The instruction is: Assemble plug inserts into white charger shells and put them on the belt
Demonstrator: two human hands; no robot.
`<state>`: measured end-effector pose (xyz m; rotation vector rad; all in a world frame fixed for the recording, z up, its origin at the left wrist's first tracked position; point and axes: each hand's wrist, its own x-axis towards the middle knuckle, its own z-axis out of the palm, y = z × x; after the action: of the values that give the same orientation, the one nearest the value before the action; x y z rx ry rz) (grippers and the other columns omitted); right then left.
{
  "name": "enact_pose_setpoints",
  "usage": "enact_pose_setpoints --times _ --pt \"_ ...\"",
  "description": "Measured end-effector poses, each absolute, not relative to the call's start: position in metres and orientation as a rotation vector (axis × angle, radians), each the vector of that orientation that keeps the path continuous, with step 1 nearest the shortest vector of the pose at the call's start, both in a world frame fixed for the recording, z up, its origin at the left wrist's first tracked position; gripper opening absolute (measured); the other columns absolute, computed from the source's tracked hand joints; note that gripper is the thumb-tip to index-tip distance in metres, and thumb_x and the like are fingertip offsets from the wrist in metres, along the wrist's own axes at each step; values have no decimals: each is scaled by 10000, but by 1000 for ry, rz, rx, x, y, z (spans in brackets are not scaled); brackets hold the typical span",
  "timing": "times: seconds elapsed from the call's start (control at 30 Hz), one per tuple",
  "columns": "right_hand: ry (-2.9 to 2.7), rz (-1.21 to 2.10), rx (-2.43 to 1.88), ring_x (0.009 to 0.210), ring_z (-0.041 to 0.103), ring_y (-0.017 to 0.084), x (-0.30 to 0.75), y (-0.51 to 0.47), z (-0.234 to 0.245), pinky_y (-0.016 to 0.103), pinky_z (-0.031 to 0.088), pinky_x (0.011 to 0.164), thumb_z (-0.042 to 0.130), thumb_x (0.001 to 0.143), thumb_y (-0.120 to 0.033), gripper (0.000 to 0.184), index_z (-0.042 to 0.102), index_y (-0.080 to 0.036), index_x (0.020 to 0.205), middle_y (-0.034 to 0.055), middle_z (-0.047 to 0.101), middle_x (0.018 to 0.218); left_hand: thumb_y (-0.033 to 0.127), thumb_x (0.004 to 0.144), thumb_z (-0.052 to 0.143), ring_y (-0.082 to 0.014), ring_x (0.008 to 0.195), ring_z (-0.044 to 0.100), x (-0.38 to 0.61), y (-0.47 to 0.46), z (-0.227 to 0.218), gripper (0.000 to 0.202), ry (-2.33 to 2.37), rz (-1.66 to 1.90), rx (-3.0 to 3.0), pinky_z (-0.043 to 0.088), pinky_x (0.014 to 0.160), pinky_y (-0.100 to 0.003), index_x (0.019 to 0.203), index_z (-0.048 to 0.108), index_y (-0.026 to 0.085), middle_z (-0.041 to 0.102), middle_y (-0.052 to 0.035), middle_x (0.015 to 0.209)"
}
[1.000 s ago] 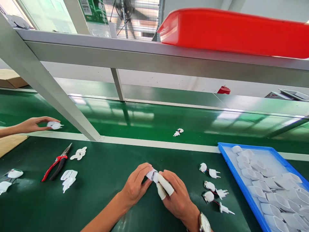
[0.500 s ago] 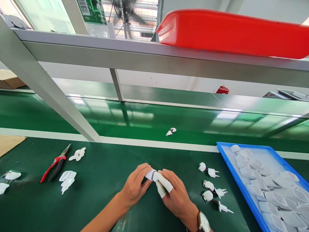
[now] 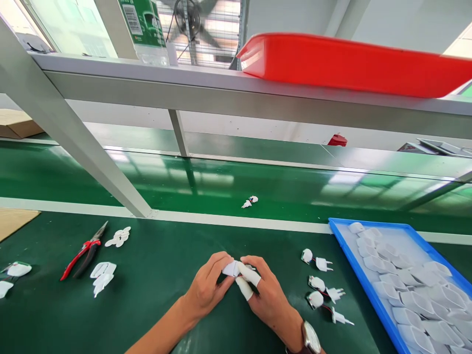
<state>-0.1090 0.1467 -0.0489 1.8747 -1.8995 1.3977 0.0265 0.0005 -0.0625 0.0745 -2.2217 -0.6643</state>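
Note:
In front of me, my left hand [image 3: 205, 287] pinches a small white plastic housing [image 3: 230, 268] between thumb and fingers. My right hand [image 3: 272, 297], with white finger cots on its thumb and a finger and a watch at the wrist, closes on the housing's right end. A small whitish part [image 3: 250, 267] shows between the right fingers, too hidden to name. Right of my hands lie several white plug assemblies with wires, among them an upper one [image 3: 323, 264] and a lower one [image 3: 341, 317].
A blue tray [image 3: 363, 290] of white housings stands at right. Red-and-black pliers [image 3: 84, 253] and white plastic pieces [image 3: 103, 276] lie left. Beyond the pale edge strip, a green belt [image 3: 206, 184] carries a plug assembly [image 3: 250, 201]. A red bin [image 3: 350, 66] sits on the overhead beam.
The right fingers have shifted slightly at the housing, and a small part now shows between them. The plug assembly on the belt has moved left. The view has tilted slightly.

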Motion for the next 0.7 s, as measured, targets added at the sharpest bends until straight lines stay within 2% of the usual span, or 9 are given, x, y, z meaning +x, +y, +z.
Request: enact_pose_setpoints --times 0.23,0.37,0.43,0.7 --pt "-1950 1567 1976 1097 632 216 -109 146 -54 389 601 936 534 984 -87 418 566 -240 1372 124 613 1214 127 953 606 -200 986 715 24 11 -60 281 -2186 -687 164 626 877 -299 1227 583 184 687 -105 1091" --pt "-1930 1723 1838 1027 657 193 -111 144 -62 324 610 857 579 963 -103 488 520 -264 1420 96 638 1178 120 966 586 -207 1045 699 26 12 -60 333 -2216 -689 176 612 933 -314 1297 573 166 669 -124 1146" --pt "-1930 1743 1813 1037 657 192 -110 144 -64 319 604 865 595 953 -97 500 523 -273 1416 89 641 1179 102 961 593 -201 1050 696 27 11 -61 339 -2210 -700 171 607 943 -304 1294 580 162 665 -123 1151" --pt "-2018 1706 1909 1085 625 200 -106 145 -60 350 582 925 557 971 -100 339 633 -256 1262 97 591 1187 62 942 596 -192 1013 721 23 12 -64 364 -2131 -705 115 624 911 -283 1289 612 171 695 -113 1129"
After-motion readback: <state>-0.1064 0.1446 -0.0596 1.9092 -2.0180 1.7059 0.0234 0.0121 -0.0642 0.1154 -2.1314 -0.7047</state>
